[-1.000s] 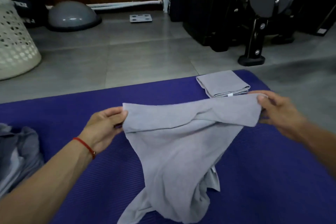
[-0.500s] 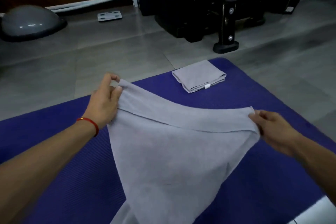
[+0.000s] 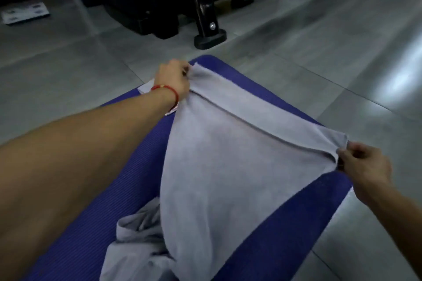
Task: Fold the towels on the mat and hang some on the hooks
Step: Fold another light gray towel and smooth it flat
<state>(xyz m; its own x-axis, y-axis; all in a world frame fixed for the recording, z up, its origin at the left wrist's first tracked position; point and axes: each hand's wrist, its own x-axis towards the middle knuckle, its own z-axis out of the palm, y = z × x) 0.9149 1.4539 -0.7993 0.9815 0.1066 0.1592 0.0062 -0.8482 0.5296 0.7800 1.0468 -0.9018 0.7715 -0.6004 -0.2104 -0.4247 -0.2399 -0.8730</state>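
Note:
A light grey towel (image 3: 228,162) is stretched over the blue mat (image 3: 109,212), its top edge taut between my two hands. My left hand (image 3: 174,77), with a red string on the wrist, pinches the far corner near the mat's far end. My right hand (image 3: 363,164) pinches the other corner at the mat's right edge. The towel's lower part bunches in folds near me. A folded grey towel (image 3: 145,86) lies on the mat's far end, mostly hidden behind my left wrist.
Black gym equipment (image 3: 182,2) with a footed post stands on the grey tiled floor just beyond the mat. A white bathroom scale (image 3: 25,15) lies on the floor at the far left. Tiled floor extends on the right of the mat.
My left hand has carried its towel corner farther away, over the folded towel, and my right hand has drawn its corner right and toward me. The view has swung to the right.

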